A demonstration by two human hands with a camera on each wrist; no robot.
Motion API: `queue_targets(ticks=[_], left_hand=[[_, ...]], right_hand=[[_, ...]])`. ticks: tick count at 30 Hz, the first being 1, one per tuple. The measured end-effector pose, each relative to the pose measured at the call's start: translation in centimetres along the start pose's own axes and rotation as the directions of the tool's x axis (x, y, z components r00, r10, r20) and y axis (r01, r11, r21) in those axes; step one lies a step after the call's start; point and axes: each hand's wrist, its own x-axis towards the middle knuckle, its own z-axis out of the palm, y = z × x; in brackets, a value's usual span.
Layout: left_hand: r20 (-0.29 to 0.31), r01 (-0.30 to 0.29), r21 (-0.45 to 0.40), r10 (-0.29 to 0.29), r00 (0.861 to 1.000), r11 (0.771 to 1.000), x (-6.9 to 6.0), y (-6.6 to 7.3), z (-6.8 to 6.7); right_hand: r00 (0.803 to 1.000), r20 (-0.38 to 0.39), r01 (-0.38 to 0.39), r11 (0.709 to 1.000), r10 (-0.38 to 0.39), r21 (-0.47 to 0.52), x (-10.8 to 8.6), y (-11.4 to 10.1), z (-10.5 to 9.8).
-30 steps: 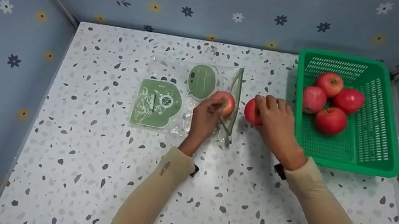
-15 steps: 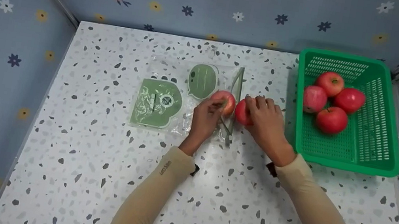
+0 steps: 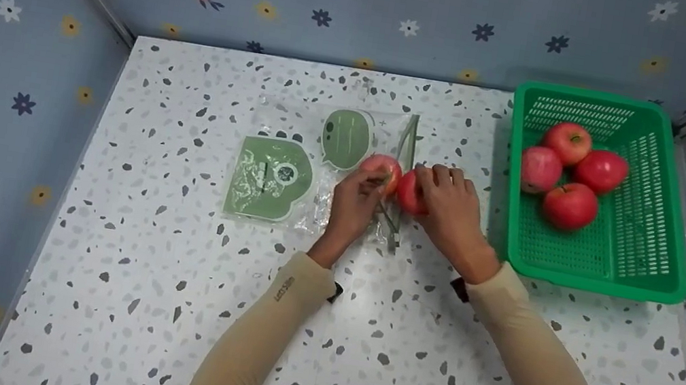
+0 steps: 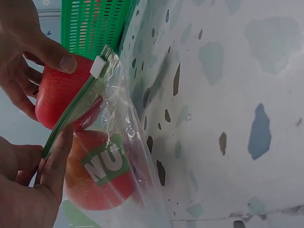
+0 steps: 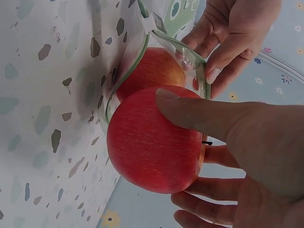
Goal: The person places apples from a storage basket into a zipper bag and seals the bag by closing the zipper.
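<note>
A clear zip bag (image 3: 269,201) with green dinosaur-like print lies on the table, its green-edged mouth to the right. My left hand (image 3: 353,206) pinches the upper edge of that mouth and holds it raised, as the left wrist view shows. One apple (image 4: 97,183) sits inside the bag just behind the opening. My right hand (image 3: 453,213) grips a second red apple (image 5: 152,142) between thumb and fingers. This apple is at the bag's mouth, partly past the zip edge, close to the apple inside; I cannot tell whether they touch. A white slider (image 4: 98,67) sits on the zip.
A green plastic basket (image 3: 596,286) stands at the right of the table, holding several red apples (image 3: 569,206). Its near left wall is close to my right hand. Blue flowered panels (image 3: 371,11) enclose the speckled white table (image 3: 160,301) at the back and sides.
My right hand has moved left with its apple, from beside the basket to the bag's mouth. My left hand keeps its hold on the bag edge, almost unmoved.
</note>
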Motion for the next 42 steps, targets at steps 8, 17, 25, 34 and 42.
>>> queue_targets(ticks=[8, 17, 25, 34, 42], left_hand=[[0.011, -0.012, 0.0, 0.012, 1.0, 1.0, 0.0, 0.2, 0.1], [0.033, -0.064, 0.014, 0.063, 0.997, 0.998, 0.0, -0.1, 0.0], [0.045, -0.026, 0.007, 0.026, 0.999, 1.0, 0.0, 0.2, 0.0], [0.05, -0.051, -0.018, 0.052, 0.997, 0.999, 0.1, 0.2, 0.1], [0.063, -0.038, -0.019, 0.039, 0.997, 0.999, 0.0, 0.3, 0.3]], right_hand=[[1.0, -0.009, 0.001, 1.0, -0.001, 0.023, 0.2, -0.4, 0.4], [0.998, -0.062, 0.026, 1.0, -0.025, 0.011, 0.5, -0.7, 1.0], [1.0, -0.021, 0.002, 0.999, -0.001, 0.043, 0.7, -0.9, 1.1], [1.0, -0.019, 0.0, 0.997, 0.002, 0.072, 1.0, -0.7, 1.6], [0.999, -0.04, 0.016, 0.999, -0.014, 0.046, 1.3, -0.6, 2.4]])
